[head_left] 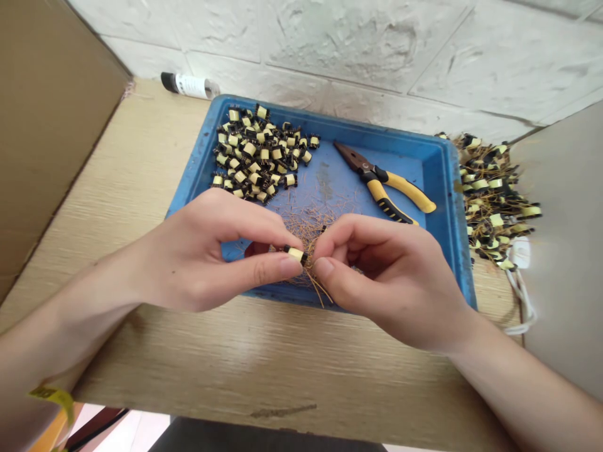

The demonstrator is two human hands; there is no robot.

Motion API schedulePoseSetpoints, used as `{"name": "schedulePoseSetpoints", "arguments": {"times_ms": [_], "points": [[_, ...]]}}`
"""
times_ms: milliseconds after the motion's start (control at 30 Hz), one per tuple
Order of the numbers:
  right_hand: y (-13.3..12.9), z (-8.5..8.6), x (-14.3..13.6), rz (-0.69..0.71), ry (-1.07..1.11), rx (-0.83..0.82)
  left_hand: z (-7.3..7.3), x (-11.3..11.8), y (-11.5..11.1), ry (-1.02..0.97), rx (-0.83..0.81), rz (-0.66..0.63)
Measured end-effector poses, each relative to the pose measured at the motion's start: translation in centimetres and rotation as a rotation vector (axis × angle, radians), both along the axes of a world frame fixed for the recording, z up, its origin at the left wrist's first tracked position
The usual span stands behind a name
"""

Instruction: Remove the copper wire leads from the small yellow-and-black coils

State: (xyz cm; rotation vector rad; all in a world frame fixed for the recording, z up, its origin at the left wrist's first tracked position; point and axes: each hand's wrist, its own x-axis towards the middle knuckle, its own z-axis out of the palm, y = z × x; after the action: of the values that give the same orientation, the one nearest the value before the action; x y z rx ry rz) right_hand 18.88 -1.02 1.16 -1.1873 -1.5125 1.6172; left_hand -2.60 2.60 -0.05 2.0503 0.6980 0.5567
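Between its thumb and index finger, my left hand (207, 251) pinches a small black transformer coil (296, 254) wrapped in pale yellow tape. Thin copper wires (320, 285) trail from the coil's right end. My right hand (391, 270) is close beside it, thumb and index finger pressed together at the wires; the exact grip is partly hidden. Both hands are over the near side of a blue tray (447, 188). Beneath them, loose copper wire clippings (306, 223) are scattered on the tray floor.
In the tray, a heap of taped coils (259, 154) fills the back left, and yellow-black pliers (381, 182) lie at the right. More coils with long wires (492, 194) are piled outside. A small bottle (188, 85) lies by the wall, a white cable (525, 301) at right.
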Motion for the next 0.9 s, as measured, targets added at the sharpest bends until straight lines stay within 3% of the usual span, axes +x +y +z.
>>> {"name": "schedulePoseSetpoints", "arguments": {"times_ms": [900], "points": [[-0.06,-0.17,-0.01,0.018,-0.065,0.085,-0.26,-0.12,-0.07,-0.038,-0.004,-0.040]]}}
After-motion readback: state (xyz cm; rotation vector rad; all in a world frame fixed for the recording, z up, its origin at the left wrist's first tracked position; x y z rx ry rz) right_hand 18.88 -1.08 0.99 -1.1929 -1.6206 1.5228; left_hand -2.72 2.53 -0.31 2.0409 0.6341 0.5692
